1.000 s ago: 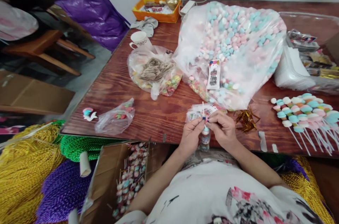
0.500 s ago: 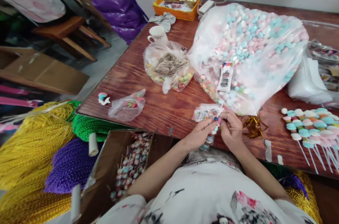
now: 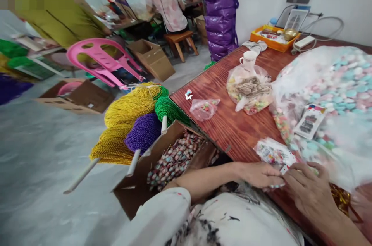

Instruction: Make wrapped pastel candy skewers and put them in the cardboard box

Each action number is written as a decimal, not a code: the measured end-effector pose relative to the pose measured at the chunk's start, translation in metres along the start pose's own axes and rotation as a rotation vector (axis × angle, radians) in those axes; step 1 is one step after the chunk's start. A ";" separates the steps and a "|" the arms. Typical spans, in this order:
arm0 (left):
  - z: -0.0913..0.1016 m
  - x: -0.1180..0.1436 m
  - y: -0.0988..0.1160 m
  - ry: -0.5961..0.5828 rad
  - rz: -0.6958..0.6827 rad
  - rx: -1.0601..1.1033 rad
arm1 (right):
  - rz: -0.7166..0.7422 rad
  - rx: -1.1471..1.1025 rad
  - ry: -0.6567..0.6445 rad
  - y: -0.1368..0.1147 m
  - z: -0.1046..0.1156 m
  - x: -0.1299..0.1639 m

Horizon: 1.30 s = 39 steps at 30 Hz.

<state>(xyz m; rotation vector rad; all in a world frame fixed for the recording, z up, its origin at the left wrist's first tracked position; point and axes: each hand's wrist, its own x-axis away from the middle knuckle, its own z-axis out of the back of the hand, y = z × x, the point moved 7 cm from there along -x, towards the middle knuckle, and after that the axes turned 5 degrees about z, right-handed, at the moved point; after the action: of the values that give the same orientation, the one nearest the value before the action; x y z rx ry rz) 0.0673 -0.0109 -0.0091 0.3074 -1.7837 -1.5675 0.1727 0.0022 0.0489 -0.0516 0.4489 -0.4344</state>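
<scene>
Left hand [image 3: 259, 175] and right hand [image 3: 312, 190] meeting fingertip-to-fingertip, pinching small packet [image 3: 284, 169]

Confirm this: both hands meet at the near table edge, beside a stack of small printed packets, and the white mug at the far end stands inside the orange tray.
Wrong on the mug. The head view shows the white mug standing on the table, apart from the orange tray. The rest holds: left hand and right hand meet beside the printed packets.

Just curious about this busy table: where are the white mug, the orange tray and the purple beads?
Mug [image 3: 249, 57], head view, on its side wall.
Orange tray [image 3: 263, 41], head view, on its front wall.
Purple beads [image 3: 143, 133], head view, middle of the bundle.
</scene>
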 end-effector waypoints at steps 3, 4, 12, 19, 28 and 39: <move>0.003 0.007 0.013 0.195 -0.103 -0.622 | -0.095 -0.088 -0.123 0.009 -0.014 -0.003; 0.003 0.009 0.016 0.263 -0.115 -0.790 | -0.104 -0.129 -0.155 0.011 -0.019 -0.003; 0.028 0.000 0.002 0.240 0.043 -0.462 | -0.074 0.145 0.038 -0.006 -0.002 0.005; 0.004 0.004 0.006 -0.335 0.191 0.212 | 0.104 0.050 0.120 -0.023 0.002 0.020; 0.009 0.025 0.020 0.109 -0.135 -0.988 | -0.413 -0.233 0.023 -0.016 -0.037 0.025; 0.017 0.029 0.022 0.371 -0.348 -0.942 | -0.813 -0.194 0.195 0.004 -0.005 0.064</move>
<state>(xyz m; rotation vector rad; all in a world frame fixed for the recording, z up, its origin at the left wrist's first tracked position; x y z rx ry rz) 0.0421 -0.0111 0.0226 0.4117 -0.6069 -2.2242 0.2241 -0.0212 0.0172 -0.3912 0.6557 -1.2007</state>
